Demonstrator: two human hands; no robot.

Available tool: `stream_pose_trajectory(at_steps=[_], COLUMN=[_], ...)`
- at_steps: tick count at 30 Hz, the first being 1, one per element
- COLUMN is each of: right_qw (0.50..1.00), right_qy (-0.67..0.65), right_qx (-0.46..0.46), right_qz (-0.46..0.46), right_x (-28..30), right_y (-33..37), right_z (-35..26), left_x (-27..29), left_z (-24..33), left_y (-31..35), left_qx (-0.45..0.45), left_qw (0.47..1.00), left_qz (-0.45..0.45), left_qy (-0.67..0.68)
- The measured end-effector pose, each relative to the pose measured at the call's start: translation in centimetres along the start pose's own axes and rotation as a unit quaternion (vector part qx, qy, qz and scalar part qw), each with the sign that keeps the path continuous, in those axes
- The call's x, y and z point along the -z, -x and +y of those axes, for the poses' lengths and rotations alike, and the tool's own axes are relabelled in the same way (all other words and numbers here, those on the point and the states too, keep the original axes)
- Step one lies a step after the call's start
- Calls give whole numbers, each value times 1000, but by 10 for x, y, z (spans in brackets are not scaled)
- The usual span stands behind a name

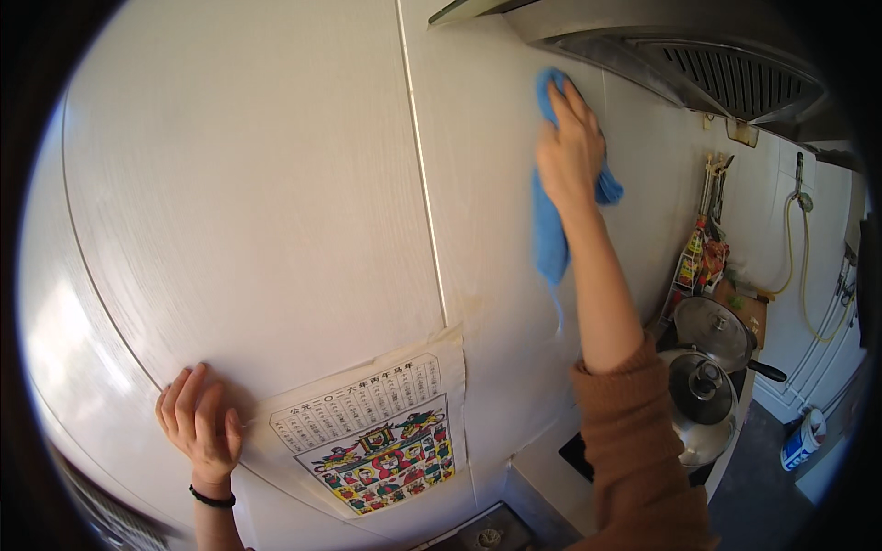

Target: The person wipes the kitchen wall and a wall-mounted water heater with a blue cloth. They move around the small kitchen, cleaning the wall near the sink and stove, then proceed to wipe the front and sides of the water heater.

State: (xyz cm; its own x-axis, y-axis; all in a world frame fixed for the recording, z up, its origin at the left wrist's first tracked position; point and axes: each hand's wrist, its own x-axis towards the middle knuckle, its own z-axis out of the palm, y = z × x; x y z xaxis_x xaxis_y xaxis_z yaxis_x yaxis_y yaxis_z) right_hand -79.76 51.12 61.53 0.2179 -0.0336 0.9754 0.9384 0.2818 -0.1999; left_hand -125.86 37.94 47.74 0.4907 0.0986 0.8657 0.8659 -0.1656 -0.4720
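My right hand (571, 151) presses a blue cloth (549, 234) against the white wall panel (491, 184), high up beside the range hood. Part of the cloth hangs below my palm and trails a thin strand. Its fingers point upward over the cloth, and a brown sleeve covers that forearm. Lower down at the left, my left hand (199, 418) rests on the wall with its fingers apart and slightly bent, holding nothing. It wears a black wristband (212, 498). Between my arms, a printed paper calendar (377, 432) with colourful figures is stuck to the wall.
The metal range hood (634, 50) juts out at the upper right. Below it stand a lidded pot (703, 395) and a lidded pan (712, 331), near a rack of bottles and packets (700, 253). A yellowish hose (788, 248) hangs farther right. A bucket (805, 441) stands on the floor.
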Motion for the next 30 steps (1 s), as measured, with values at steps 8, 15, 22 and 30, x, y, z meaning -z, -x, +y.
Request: stream_pose_trajectory(at_steps=[8, 15, 22, 30], right_qw=[995, 991, 991, 984], right_qy=[-34, 89, 105, 4], right_qx=[81, 47, 36, 175], right_qz=[-54, -83, -73, -16], right_x=[10, 19, 19, 15], right_y=[-6, -13, -25, 3], right_z=[-19, -28, -9, -125], left_x=[7, 1, 3, 4], left_z=[-2, 2, 3, 1], left_y=[1, 0, -6, -2], left_qx=[-6, 2, 3, 2], left_qw=[1000, 1000, 1000, 1000], left_qz=[-10, 6, 15, 7], left_qy=[2, 11, 12, 18])
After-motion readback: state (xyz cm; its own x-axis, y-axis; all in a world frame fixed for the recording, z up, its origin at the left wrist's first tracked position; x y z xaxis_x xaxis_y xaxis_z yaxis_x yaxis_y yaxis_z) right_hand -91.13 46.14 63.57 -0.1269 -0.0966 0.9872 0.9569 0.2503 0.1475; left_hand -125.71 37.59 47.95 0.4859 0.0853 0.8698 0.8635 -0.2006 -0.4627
